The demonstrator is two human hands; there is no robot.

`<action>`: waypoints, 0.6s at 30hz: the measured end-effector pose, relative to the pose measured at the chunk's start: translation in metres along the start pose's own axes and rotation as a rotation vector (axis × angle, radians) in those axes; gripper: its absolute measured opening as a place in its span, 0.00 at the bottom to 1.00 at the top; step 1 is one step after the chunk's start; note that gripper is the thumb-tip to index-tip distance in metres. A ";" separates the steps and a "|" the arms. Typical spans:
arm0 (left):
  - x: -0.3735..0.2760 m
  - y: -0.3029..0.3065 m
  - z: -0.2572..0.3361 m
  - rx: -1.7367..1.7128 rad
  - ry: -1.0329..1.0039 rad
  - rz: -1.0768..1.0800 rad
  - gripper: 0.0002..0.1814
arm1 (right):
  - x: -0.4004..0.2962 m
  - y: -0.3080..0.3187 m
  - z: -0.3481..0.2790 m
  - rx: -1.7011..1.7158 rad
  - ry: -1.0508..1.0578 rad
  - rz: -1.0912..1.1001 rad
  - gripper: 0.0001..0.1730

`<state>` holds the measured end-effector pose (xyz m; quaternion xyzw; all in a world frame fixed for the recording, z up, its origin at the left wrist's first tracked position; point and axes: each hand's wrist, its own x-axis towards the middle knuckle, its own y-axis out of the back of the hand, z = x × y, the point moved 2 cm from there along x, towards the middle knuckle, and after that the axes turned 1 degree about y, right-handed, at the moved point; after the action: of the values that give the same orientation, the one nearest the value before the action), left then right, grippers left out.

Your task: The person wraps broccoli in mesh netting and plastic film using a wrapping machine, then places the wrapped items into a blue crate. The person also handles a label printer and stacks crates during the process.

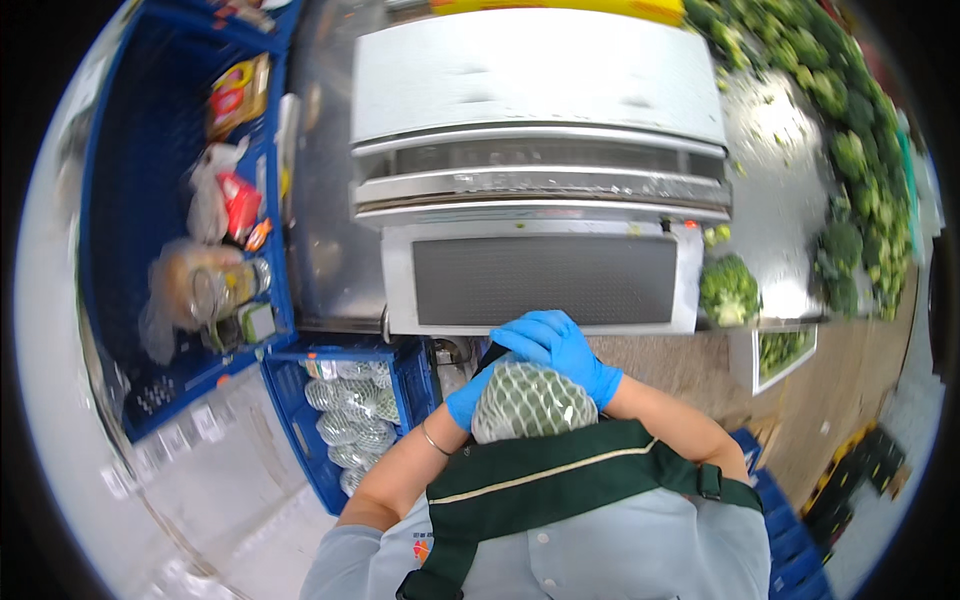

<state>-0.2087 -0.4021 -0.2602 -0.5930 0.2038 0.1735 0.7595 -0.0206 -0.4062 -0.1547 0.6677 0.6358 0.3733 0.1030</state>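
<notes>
A broccoli head in a white foam net and clear film point(534, 401) rests against my apron, near my chest. My left hand point(480, 382), in a blue glove, lies along its far left side, partly hidden behind it. My right hand point(566, 349), gloved in blue too, curves over its far side, fingers overlapping the other hand. Both hands appear to hold the wrapped head between them. Just beyond them is the dark plate point(544, 281) of a metal wrapping machine point(540, 180). A bare broccoli head point(727, 289) sits right of the plate.
Many broccoli heads point(855, 157) line the right of the steel table point(776, 195). A large blue crate point(180, 390) at left holds packaged goods. Below it, a smaller blue crate point(289, 427) holds netted, wrapped heads point(356, 412). A white box of greens point(742, 360) is at lower right.
</notes>
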 end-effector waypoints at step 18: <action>-0.277 -0.036 -0.036 -0.048 -0.960 0.836 0.31 | 0.076 -0.093 -0.140 1.212 -0.751 -0.787 0.44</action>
<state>-0.4314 -0.4513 -0.0952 -0.3363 0.0508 0.7062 0.6210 -0.1871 -0.3676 -0.0860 0.4158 0.8386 -0.3479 0.0539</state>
